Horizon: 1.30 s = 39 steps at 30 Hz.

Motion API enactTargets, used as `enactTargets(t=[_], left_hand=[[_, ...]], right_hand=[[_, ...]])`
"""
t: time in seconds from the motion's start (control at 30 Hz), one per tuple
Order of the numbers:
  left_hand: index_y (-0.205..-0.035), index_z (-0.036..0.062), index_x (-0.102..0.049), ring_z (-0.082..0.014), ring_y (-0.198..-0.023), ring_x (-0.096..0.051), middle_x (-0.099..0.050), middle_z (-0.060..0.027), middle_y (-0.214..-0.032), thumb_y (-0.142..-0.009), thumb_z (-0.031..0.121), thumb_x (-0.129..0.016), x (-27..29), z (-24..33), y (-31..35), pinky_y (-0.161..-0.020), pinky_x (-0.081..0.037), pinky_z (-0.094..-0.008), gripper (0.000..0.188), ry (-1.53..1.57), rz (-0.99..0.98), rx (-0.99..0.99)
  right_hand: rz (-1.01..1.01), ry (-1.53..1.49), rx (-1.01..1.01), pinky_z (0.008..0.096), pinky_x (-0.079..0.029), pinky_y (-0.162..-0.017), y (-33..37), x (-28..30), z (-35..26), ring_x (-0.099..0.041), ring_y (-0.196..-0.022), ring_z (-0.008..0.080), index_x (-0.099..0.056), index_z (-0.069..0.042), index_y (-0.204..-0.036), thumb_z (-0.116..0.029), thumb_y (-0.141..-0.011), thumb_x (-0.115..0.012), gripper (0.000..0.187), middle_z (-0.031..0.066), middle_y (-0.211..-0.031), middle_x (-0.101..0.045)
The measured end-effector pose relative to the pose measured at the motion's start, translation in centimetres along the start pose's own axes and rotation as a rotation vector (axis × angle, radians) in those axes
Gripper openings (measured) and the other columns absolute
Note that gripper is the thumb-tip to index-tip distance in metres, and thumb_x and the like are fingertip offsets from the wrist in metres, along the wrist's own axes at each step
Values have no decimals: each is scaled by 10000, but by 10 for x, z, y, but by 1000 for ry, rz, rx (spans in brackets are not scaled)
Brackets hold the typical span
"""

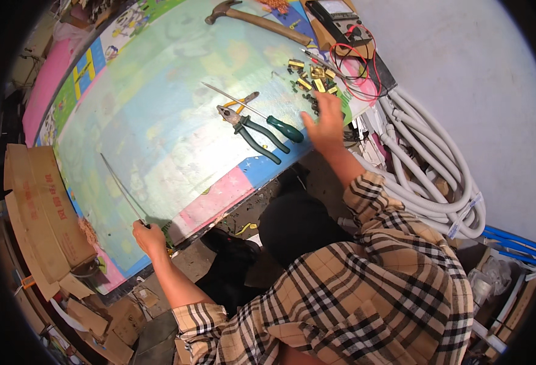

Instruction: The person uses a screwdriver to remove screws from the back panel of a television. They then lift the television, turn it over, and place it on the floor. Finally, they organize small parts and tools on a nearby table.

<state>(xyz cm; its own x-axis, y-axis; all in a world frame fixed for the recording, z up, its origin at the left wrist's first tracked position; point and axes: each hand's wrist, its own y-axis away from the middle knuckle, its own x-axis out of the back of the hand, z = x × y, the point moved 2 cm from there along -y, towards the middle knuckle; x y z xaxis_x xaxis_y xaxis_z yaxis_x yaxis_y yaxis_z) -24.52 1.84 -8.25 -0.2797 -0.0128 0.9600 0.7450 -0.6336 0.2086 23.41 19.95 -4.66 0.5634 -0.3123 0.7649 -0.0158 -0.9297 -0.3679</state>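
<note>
My left hand [150,239] is closed at the table's near left edge around the dark end of a long thin metal rod [117,180]; its pointed tip slants up and away over the tabletop. On the right, my right hand [327,125] has its fingers apart and holds nothing. It hovers by a cluster of small yellow, brass-coloured and black parts [320,85]. Between my hands lie pliers with dark green grips [248,126] and a screwdriver with a green handle [285,129]. The screwdriver's shaft crosses a smaller yellow-handled tool [242,102].
A claw hammer [262,23] lies on the patterned table cover [152,103] at the far side. A multimeter [340,21] with red and black leads sits far right. Coiled grey hose [444,176] is beyond the right edge. An open cardboard box [46,219] stands at the left.
</note>
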Motion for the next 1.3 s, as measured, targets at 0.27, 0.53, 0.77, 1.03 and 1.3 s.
enactTargets(t=[0.27,0.53,0.77,1.03,1.3], left_hand=[[-1297,32,-478,-391,-1014,-579,-470,-211,-1247,-834,33,-610,20,27,8,-865,-466,-451,481,-58,108,-15],[-1239,17,-551,-314,-948,-601,-517,-190,-1196,-876,41,-608,40,106,33,-827,-483,-413,368,204,137,-314],[-1197,21,-586,-266,-949,-611,-552,-155,-1201,-876,30,-604,39,166,70,-773,-508,-369,321,343,4,-480],[-1167,11,-607,-228,-905,-617,-595,-135,-1127,-897,49,-593,35,186,92,-754,-513,-330,273,360,-70,-547],[-1159,-34,-598,-190,-932,-633,-642,-127,-1045,-973,184,-569,25,224,129,-854,-496,-307,288,912,-727,-351]], right_hand=[[36,241,-79,426,-402,-1004,19,13,60,-455,-1183,398,-399,28,-1379,-281,-746,-789,805,239,-1261,-441],[76,142,-106,422,-431,-977,-2,8,56,-472,-1157,376,-413,26,-1368,-317,-699,-824,857,212,-1247,-427],[61,29,-84,404,-431,-982,2,19,53,-458,-1171,348,-359,-30,-1413,-259,-628,-873,966,168,-1266,-416],[11,23,-164,398,-447,-956,32,38,62,-507,-1102,330,-410,-36,-1385,-247,-669,-843,863,162,-1200,-479],[1,-196,-266,376,-489,-875,6,58,8,-586,-1002,282,-494,-20,-1303,-198,-675,-840,738,134,-1070,-562]])
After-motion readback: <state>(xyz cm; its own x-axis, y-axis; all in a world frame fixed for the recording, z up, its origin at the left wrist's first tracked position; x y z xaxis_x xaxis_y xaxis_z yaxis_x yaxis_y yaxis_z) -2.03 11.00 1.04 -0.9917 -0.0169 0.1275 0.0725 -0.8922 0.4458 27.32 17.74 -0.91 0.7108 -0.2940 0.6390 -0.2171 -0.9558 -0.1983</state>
